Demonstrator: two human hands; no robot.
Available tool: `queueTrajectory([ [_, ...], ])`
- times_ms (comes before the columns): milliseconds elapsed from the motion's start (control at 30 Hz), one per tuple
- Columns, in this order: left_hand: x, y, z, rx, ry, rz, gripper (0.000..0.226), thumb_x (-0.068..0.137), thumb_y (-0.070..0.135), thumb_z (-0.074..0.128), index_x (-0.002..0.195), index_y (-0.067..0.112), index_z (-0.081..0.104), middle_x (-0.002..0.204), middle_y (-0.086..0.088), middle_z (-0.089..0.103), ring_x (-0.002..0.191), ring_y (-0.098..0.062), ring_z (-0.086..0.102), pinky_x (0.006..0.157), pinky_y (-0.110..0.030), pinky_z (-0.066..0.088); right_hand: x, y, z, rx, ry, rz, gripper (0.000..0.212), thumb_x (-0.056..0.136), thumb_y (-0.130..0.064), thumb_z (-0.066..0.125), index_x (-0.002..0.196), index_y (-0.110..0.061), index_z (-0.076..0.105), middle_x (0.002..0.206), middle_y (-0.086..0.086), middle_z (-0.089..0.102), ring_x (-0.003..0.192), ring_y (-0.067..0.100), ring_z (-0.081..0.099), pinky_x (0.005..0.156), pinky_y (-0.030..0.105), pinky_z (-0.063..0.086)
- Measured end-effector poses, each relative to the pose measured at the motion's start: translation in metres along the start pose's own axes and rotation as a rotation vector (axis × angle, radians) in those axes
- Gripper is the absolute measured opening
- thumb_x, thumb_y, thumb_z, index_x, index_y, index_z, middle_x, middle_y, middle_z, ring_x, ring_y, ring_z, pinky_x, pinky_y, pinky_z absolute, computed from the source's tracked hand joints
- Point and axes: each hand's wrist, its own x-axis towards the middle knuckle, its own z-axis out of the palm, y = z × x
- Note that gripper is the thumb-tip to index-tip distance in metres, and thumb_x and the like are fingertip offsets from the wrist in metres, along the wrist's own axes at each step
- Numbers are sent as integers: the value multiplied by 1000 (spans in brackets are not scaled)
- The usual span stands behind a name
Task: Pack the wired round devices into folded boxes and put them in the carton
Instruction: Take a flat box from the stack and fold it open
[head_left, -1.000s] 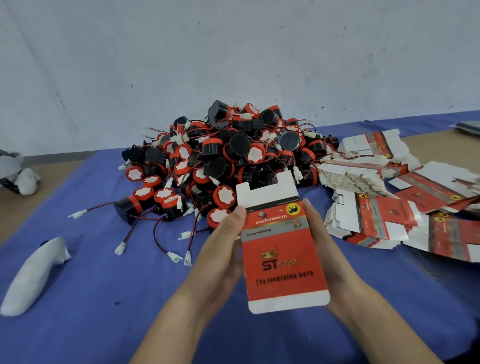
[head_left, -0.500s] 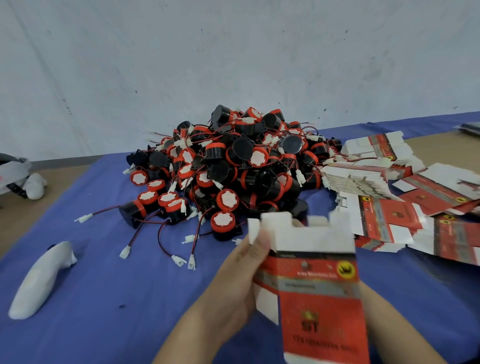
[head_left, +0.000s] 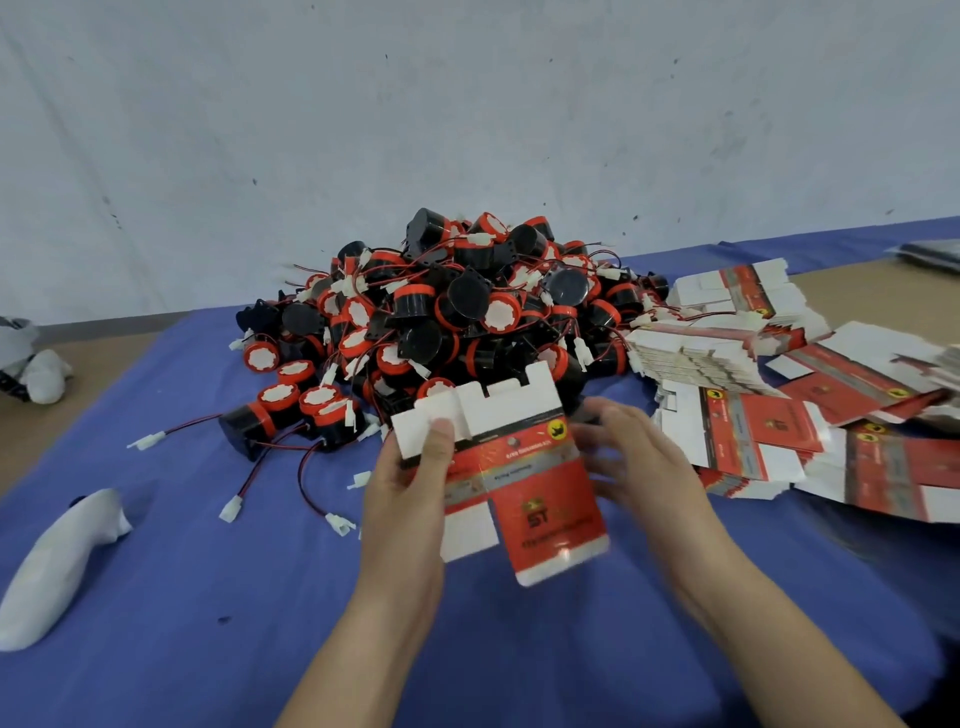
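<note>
A: Where is the box?
B: A half-unfolded red-and-white box (head_left: 540, 483) is held above the blue cloth (head_left: 208, 597), just in front of the heap of black-and-red wired round devices (head_left: 457, 312).
A: And the hands?
B: The left hand (head_left: 410, 483) pinches its left side, thumb on a white flap, fingers behind. The right hand (head_left: 644, 462), blurred, sits at its right edge with fingers loosely spread. Stacked flat boxes (head_left: 727, 364) lie at right.

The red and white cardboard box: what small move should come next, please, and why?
Probably press the red and white cardboard box square and fold its white flaps: it is half opened, flaps sticking out, left hand pinching one side, right hand beside it.
</note>
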Motion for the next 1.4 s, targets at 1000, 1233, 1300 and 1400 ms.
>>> queueTrajectory([
  [1000, -26, -17, 10, 246, -302, 262, 74, 83, 82, 40, 149, 49, 33, 149, 16, 48, 133, -8, 51, 104, -37, 51, -35, 14, 38, -78, -122, -458, 48, 94, -57, 50, 139, -39, 49, 141, -20, 53, 128, 10, 58, 95, 27, 55],
  [1233, -28, -22, 9, 310, -275, 294, 76, 88, 79, 36, 154, 46, 23, 159, 14, 34, 144, -10, 37, 114, -43, 39, -34, 15, 36, -224, -53, -535, 41, 98, -66, 43, 124, -38, 58, 134, -8, 59, 125, 19, 59, 91, 30, 56],
  [1300, -29, -22, 8, 340, -274, 314, 76, 89, 79, 34, 155, 44, 21, 160, 14, 32, 145, -10, 35, 115, -43, 39, -34, 15, 35, -252, -47, -531, 40, 97, -68, 41, 120, -40, 58, 130, -10, 60, 121, 17, 61, 88, 26, 55],
  [1400, -30, -21, 8, 369, -282, 317, 79, 89, 78, 32, 157, 39, 20, 159, 11, 34, 145, -12, 35, 115, -44, 39, -33, 14, 34, -313, -51, -550, 44, 98, -69, 37, 113, -34, 59, 123, -13, 60, 115, 14, 62, 82, 16, 52],
])
